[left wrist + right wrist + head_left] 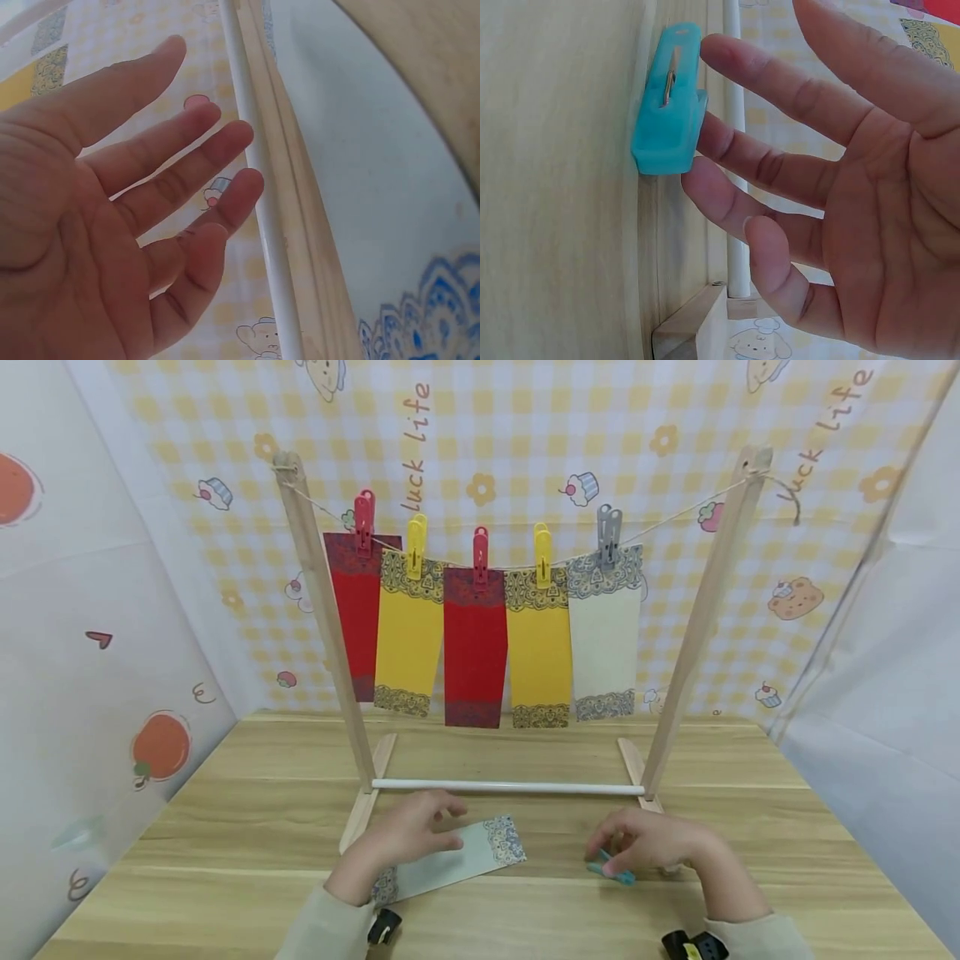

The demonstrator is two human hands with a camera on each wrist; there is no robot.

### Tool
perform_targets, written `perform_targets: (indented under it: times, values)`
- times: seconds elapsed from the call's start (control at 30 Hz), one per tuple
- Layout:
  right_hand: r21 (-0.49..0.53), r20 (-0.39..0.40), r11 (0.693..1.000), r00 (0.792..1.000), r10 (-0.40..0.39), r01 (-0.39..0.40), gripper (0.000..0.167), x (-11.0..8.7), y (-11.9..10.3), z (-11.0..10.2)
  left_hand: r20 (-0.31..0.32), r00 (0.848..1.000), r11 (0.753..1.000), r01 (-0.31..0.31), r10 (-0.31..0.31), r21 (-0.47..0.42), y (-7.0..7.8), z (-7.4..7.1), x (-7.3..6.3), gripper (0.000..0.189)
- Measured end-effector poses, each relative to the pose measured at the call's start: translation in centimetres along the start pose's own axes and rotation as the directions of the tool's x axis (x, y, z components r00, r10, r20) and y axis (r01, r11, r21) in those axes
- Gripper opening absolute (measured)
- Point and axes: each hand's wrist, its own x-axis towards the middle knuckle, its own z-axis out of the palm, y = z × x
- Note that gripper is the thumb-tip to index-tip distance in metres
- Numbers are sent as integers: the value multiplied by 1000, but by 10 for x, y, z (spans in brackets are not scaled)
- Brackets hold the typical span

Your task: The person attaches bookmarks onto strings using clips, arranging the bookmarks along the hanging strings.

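A pale blue-grey card (468,856) with patterned lace ends lies on the table, and my left hand (416,827) hovers over its left part. In the left wrist view the fingers (180,180) are spread and loosely bent, with nothing between them. To the right, my right hand (656,842) reaches down around a turquoise clothespin (624,877) lying on the wood. The right wrist view shows its fingertips right at the side of the clothespin (667,112), while the thumb stands apart from it.
Ahead stands a wooden frame (693,652) with a white crossbar (510,787). On its string, clothespins hold two red cards (474,652), two yellow cards (540,652) and a whitish card (606,643). A gingham cloth (480,452) hangs behind.
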Motion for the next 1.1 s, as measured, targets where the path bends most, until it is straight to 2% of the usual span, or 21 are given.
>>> perform_targets:
  times: [0.23,0.47,0.63,1.1]
  values:
    - [-51,-32,998,999,30,-32,23,2,0,2,22,1000,1000,20,-20,11,-1,1,-1,43]
    - [-66,-4,998,1000,3,-3,16,3,3,3,47,999,999,0,-2,44,-4,5,-2,47]
    - [-88,-5,996,1000,28,-28,11,4,2,4,65,998,997,3,-8,78,-6,6,-2,52]
    - [-88,-31,995,999,41,-44,15,6,5,3,72,996,986,42,-54,162,-3,8,-3,62]
